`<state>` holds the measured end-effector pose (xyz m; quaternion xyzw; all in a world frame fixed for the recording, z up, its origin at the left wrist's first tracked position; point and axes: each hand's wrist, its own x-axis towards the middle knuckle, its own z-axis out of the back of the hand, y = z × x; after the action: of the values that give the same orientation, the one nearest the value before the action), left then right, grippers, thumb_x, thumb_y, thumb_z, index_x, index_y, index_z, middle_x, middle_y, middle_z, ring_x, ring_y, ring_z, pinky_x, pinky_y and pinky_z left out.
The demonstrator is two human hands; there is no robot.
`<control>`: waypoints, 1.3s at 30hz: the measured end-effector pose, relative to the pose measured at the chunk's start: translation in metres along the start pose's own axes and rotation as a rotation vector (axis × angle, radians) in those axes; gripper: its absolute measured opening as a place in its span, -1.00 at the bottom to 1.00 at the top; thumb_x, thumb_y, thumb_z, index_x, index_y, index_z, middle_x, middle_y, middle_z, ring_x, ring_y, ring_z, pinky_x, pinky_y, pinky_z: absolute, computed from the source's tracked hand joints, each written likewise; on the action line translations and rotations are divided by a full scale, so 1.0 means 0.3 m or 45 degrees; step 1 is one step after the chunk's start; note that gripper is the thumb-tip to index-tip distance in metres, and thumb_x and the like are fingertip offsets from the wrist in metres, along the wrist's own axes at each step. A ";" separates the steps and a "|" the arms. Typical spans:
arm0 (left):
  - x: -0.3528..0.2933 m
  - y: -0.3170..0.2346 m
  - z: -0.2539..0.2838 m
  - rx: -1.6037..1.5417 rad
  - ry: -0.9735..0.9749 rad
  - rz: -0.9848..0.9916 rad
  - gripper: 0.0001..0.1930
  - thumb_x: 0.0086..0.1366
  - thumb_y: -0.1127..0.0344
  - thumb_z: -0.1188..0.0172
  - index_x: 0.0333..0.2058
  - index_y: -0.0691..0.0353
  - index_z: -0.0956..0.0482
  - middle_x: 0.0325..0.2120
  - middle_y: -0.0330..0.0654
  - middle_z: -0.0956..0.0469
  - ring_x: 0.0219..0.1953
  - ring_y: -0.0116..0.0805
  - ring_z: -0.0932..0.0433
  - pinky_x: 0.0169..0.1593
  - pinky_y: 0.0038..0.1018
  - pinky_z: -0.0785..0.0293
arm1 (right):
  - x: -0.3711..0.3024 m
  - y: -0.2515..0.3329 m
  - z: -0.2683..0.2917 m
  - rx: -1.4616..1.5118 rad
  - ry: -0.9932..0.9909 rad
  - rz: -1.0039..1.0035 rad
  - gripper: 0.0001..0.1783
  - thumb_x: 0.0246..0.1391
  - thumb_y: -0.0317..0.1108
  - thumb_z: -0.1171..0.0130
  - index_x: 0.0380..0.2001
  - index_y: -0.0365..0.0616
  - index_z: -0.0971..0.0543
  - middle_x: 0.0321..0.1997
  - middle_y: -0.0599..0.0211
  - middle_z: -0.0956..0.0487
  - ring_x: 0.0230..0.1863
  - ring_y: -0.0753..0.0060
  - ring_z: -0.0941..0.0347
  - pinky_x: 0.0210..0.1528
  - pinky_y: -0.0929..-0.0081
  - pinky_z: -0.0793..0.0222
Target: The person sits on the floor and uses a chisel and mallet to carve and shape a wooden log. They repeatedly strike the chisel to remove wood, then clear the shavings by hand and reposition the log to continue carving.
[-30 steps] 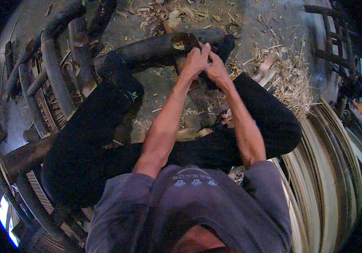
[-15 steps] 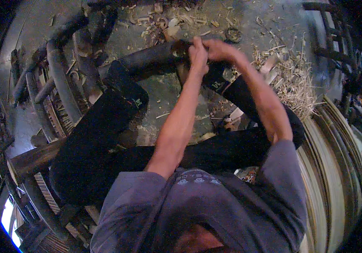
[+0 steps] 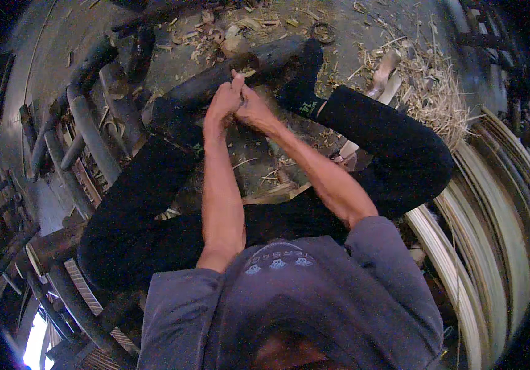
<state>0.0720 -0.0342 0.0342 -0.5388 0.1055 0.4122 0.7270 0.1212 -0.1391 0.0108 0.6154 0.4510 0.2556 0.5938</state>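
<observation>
My left hand [image 3: 223,103] and my right hand [image 3: 254,108] are closed and pressed together between my knees. Whatever they grip, if anything, is hidden by the fingers. Just beyond them lies a dark round log [image 3: 206,85], running crosswise in front of my legs. A light wooden chip or end shows at the log by my fingertips, too small to tell which. My feet, in black footwear, rest against the log, one on each side of the hands.
Wood shavings [image 3: 265,21] litter the floor beyond the log. A heap of pale shreds [image 3: 434,92] lies at the right, above a bundle of long pale strips [image 3: 487,246]. Dark wooden frames [image 3: 89,132] crowd the left side. Black-trousered legs [image 3: 394,132] spread around my arms.
Both hands have moved together to the left and a little toward me. My right foot shows more fully now, and the view has shifted slightly.
</observation>
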 end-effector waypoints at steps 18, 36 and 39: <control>0.149 0.091 0.109 0.061 0.393 -0.001 -0.28 0.20 -0.25 0.03 -0.31 0.54 -0.51 -0.47 -0.02 -0.53 -0.43 -0.27 -0.40 -0.26 -0.26 -0.34 | 0.037 0.087 -0.132 0.021 -0.279 -0.303 0.02 -0.29 -0.52 -0.07 0.32 -0.18 0.14 0.30 -0.03 -0.12 0.28 0.24 -0.10 0.25 0.48 -0.02; 0.253 0.081 0.205 0.296 0.473 -0.049 -0.38 0.09 -0.22 -0.15 -0.26 0.36 -0.54 -0.40 -0.14 -0.55 -0.37 -0.36 -0.44 -0.29 -0.34 -0.37 | 0.145 0.029 -0.299 0.337 -0.733 -0.123 -0.14 -0.04 -0.51 -0.02 0.31 -0.08 0.12 0.18 0.15 -0.26 0.16 0.28 -0.22 0.15 0.43 -0.18; 0.296 0.062 0.236 0.502 0.383 -0.171 -0.38 0.09 -0.19 -0.16 -0.16 0.33 -0.52 -0.27 -0.07 -0.57 -0.27 -0.31 -0.48 -0.19 -0.32 -0.40 | 0.210 0.021 -0.386 0.860 -0.874 -0.082 -0.31 0.10 -0.40 0.07 0.28 -0.07 0.04 0.17 0.20 -0.26 0.14 0.29 -0.22 0.14 0.41 -0.19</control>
<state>0.0947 0.0722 -0.0036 -0.4478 0.2548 0.2496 0.8199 0.0535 -0.0265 0.0219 0.8085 0.3056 -0.1415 0.4827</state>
